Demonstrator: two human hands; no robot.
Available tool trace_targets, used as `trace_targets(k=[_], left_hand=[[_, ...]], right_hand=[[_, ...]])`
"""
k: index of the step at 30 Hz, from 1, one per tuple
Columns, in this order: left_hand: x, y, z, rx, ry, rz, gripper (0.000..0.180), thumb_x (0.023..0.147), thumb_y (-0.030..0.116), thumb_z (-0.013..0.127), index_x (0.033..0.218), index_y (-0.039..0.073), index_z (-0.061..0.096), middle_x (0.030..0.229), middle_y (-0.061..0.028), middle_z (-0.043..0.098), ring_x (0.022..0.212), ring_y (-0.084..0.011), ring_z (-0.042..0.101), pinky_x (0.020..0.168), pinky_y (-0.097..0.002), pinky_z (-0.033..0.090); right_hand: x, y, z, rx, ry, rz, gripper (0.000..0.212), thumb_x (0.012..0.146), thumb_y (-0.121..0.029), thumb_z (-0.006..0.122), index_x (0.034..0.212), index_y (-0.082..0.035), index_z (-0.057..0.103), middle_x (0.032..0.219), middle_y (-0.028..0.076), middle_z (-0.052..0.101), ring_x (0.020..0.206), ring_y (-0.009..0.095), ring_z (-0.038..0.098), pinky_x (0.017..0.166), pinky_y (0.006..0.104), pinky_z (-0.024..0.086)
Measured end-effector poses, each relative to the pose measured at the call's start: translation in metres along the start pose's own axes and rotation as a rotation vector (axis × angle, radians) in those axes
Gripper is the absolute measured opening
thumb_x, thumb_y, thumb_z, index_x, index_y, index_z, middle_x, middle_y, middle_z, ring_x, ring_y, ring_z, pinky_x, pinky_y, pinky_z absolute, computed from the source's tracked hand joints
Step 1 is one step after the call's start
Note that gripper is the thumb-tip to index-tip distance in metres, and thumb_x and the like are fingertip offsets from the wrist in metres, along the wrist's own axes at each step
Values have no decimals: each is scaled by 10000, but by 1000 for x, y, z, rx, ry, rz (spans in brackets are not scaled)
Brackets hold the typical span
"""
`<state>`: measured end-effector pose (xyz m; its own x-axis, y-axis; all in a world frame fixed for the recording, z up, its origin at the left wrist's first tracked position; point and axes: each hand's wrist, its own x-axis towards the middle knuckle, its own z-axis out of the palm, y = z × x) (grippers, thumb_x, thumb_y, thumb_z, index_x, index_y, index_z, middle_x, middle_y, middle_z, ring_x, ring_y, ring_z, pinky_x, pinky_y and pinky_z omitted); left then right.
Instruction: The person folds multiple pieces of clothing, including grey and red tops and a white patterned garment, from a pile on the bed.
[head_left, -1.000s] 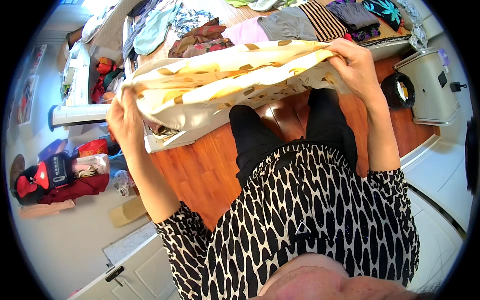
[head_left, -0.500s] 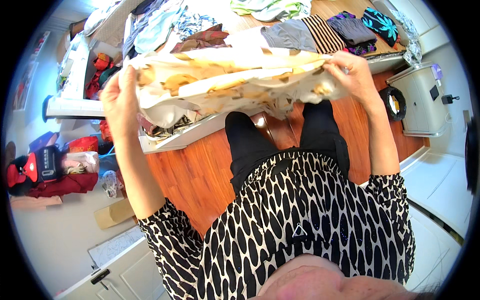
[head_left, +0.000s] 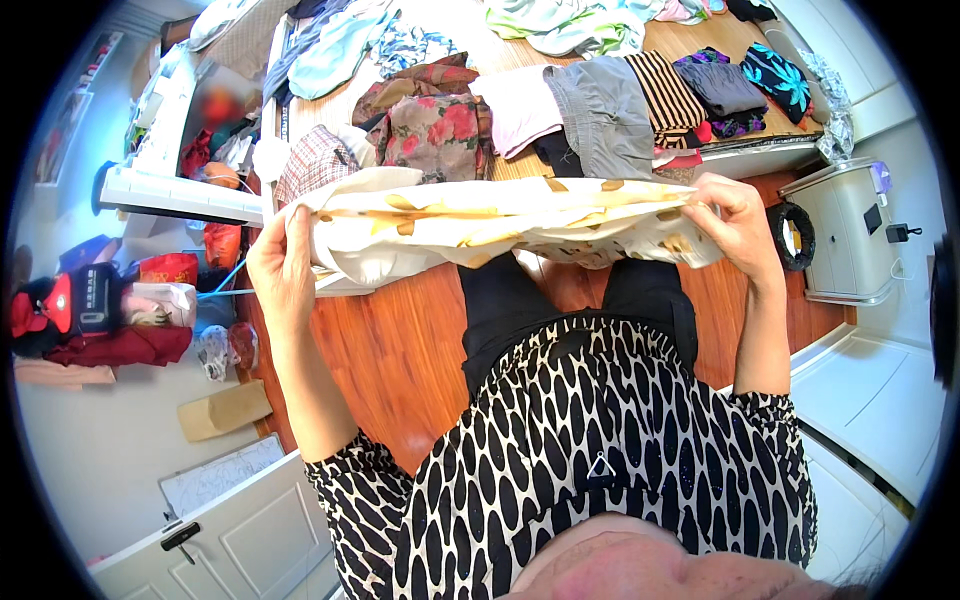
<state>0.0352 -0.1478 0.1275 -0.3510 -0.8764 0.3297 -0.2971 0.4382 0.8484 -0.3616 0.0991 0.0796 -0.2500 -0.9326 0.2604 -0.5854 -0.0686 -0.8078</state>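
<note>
A cream cloth printed in yellow and brown (head_left: 520, 218) is stretched sideways in front of my thighs, its upper edge pulled nearly straight. My left hand (head_left: 283, 268) pinches one end of it. At the other end my right hand (head_left: 738, 225) grips the corner between thumb and fingers. The lower part hangs loose in soft folds. Whether it is a shirt or another garment cannot be made out. Just beyond it lie a brown floral garment (head_left: 432, 138), a pale pink folded garment (head_left: 515, 105) and a grey garment (head_left: 603, 112).
Folded clothes line the wooden bed edge: a striped one (head_left: 664, 95), a dark grey one (head_left: 722, 88) and a black one with blue leaves (head_left: 776, 80). Rumpled light clothes (head_left: 570, 25) lie behind. A beige cabinet (head_left: 848, 235) stands right, near a black ring-shaped object (head_left: 792, 237).
Both hands have come down and nearer to me with the cloth. It now hangs narrower and flatter, and the floral, pink and grey garments behind it show more fully.
</note>
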Motion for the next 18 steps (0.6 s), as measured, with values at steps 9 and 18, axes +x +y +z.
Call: trace_targets(k=[9, 18], left_hand=[[-67, 59, -63, 138, -409, -52, 200, 860, 136, 622, 868, -59, 662, 881, -103, 616, 817, -146, 539, 724, -292, 435], [-49, 68, -56, -572, -972, 639, 146, 759, 162, 738, 746, 34, 669, 960, -120, 658, 927, -297, 615, 776, -432, 503]], right_hand=[[-42, -29, -48, 193, -344, -105, 177, 643, -94, 750, 648, 8, 605, 630, 99, 585, 548, 198, 565, 493, 297, 376], [-59, -31, -58, 287, -490, -8, 226, 690, -132, 767, 848, 2, 677, 679, 90, 637, 553, 168, 608, 498, 258, 396]])
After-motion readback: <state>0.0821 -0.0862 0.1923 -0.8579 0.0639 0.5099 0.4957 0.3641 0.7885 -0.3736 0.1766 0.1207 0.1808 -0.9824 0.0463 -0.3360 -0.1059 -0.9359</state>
